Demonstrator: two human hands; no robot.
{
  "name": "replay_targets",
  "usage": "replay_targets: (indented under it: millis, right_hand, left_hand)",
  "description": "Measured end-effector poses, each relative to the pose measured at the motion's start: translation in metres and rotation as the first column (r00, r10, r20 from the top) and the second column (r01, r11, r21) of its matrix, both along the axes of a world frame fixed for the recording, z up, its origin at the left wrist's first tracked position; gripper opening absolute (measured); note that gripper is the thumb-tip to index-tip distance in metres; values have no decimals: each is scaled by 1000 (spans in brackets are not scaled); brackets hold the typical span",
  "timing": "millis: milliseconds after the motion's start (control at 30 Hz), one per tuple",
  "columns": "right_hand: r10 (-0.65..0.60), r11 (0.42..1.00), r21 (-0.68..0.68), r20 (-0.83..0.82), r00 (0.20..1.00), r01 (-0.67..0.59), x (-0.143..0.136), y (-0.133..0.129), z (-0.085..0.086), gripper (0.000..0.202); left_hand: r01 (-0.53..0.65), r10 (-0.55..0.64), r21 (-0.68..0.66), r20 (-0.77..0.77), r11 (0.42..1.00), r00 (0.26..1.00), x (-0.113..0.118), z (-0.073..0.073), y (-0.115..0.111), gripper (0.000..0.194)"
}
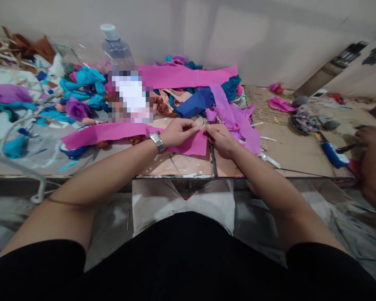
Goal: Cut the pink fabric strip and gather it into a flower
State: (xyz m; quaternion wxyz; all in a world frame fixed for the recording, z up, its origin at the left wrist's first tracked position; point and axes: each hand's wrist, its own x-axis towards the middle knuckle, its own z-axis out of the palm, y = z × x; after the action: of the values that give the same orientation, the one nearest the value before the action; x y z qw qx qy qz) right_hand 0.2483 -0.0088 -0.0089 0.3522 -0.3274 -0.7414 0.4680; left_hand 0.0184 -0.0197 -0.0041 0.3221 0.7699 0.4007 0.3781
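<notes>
A long pink strip point(113, 132) lies across the near part of the table, its right end under both hands. My left hand point(181, 133), with a metal watch at the wrist, pinches the upper edge of that strip near its right end. Close beside it, my right hand point(219, 136) has its fingers pressed together at the strip's upper right corner. A thin pale loop shows just above the fingertips. Behind the hands lie a folded blue piece point(196, 103) and purple strips point(246, 125).
A clear bottle point(117, 50) stands at the back near another pink strip point(188, 78). Colourful scraps point(87, 79) cover the left side. On cardboard point(269, 119) at right are a grey pincushion-like bundle point(305, 119) and a blue-handled tool point(334, 154). Another person's hand point(371, 138) is at far right.
</notes>
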Motion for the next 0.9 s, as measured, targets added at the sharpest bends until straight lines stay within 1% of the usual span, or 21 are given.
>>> replay_targets:
  millis: [100,233,400,533,700,800,900]
  right_hand:
    - [10,999,39,18,1000,-11,0,-1,3,58]
    - [41,991,126,99,994,-54,0,1,4,44]
    - [17,984,173,131,991,-40,1,5,1,39]
    - [21,981,186,150,989,-49,1,4,2,36]
    - [42,978,198,151,988,-72,2,3,2,29]
    - [35,979,195,144,989,-63,3,4,1,26]
    - [32,981,184,154,988,-60,3,4,1,27]
  left_hand:
    - [6,-6,7,0,1000,1000,0,0,0,40]
    - [19,-19,18,-5,1000,1000,-1,0,1,38]
    - [21,-21,-12,-8,1000,1000,-1,0,1,42]
    - [19,-19,-33,10,999,1000,0,-1,1,39]
    - [4,-3,-16,9,1000,1000,0,-3,3,33]
    - [1,-1,-3,10,1000,1000,0,-3,4,33]
    - [11,-11,-8,1,1000,1000,-1,-3,3,36]
